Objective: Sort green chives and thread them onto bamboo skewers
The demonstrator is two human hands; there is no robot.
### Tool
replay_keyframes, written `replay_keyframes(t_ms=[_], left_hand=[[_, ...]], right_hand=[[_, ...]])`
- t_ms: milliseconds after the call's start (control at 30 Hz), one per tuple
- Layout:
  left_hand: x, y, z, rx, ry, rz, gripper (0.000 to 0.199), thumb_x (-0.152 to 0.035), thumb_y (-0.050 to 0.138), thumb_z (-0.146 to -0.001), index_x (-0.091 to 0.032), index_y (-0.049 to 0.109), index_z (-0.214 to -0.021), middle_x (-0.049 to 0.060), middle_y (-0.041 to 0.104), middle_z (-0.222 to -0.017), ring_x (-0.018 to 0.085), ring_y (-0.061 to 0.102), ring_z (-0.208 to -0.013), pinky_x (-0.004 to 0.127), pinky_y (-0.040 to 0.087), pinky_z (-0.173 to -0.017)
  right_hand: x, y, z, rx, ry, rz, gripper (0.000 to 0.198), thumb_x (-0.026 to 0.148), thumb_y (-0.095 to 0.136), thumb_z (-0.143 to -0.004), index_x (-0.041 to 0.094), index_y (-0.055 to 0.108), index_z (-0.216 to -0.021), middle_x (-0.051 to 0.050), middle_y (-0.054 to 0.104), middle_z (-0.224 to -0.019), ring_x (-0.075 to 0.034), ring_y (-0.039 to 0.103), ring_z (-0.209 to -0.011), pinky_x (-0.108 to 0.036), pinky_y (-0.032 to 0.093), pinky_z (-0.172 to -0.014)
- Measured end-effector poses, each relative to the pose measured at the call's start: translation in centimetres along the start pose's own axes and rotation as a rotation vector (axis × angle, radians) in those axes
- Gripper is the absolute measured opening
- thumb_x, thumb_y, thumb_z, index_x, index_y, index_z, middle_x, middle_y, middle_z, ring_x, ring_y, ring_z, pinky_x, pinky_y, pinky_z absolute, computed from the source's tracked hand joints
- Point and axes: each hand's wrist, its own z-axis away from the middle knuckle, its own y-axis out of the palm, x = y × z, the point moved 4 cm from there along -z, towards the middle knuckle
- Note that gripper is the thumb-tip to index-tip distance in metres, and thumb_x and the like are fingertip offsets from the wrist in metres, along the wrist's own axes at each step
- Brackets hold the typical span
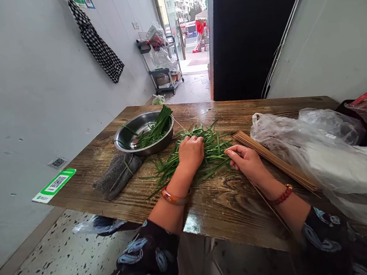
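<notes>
Loose green garlic chives lie in a pile at the middle of the wooden table. My left hand rests on the pile, its fingers curled down into the chives and their tips hidden. To its right, my right hand pinches a thin bamboo skewer, which runs back beneath the forearm toward the table's near edge. Just beyond that hand lies a bundle of bamboo skewers. A steel bowl behind and left of the pile holds more chives, some leaning over its rim.
A grey rolled cloth-like bundle lies left of the chives. Clear plastic bags, one with white contents, cover the table's right side. A green QR-code card is at the left corner. Beyond the table stand a cart and an open doorway.
</notes>
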Motion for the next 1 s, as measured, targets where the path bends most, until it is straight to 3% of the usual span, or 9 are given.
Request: replay_keyframes(t_ms=[233,467,733,1000], left_hand=[[0.3,-0.2,-0.1,0.047,-0.007,-0.046,0.024,-0.026,0.05,-0.089,-0.019,0.073,-0.092,0.013,0.065,-0.101,0.029,0.054,-0.096,0.039,0.041,-0.077],[-0.2,-0.5,0.0,0.065,0.031,0.002,0.029,-0.028,0.047,-0.091,-0.019,0.074,-0.092,0.013,0.065,-0.097,0.026,0.055,-0.092,0.038,0.042,-0.078],[-0.3,-0.6,0.1,0.158,0.055,-0.025,0.031,-0.017,0.044,-0.089,-0.018,0.074,-0.085,0.012,0.066,-0.097,0.025,0.056,-0.09,0.037,0.043,-0.076],[-1.2,-1.2,0.3,-0.025,0.057,0.114,0.017,-0.022,0.053,-0.086,-0.021,0.069,-0.083,0.005,0.07,-0.098,0.025,0.054,-0.096,0.037,0.039,-0.078]], right_hand=[[-0.1,0.0,-0.1,0.002,-0.017,0.029,0.039,0.053,0.06,-0.078,0.015,0.065,-0.087,0.002,0.057,-0.055,-0.009,0.046,-0.043,-0.022,0.034,-0.042],[0.0,0.0,-0.1,0.013,-0.028,0.038,0.039,0.052,0.06,-0.079,0.014,0.065,-0.087,0.002,0.057,-0.055,-0.009,0.047,-0.043,-0.022,0.035,-0.043],[-0.2,0.1,0.0,0.021,-0.01,0.047,0.04,0.052,0.06,-0.079,0.014,0.065,-0.089,0.002,0.057,-0.056,-0.009,0.047,-0.044,-0.022,0.035,-0.043],[0.0,0.1,0.1,0.013,-0.005,0.04,0.038,0.051,0.06,-0.078,0.015,0.065,-0.088,0.002,0.057,-0.055,-0.009,0.046,-0.044,-0.022,0.034,-0.042]])
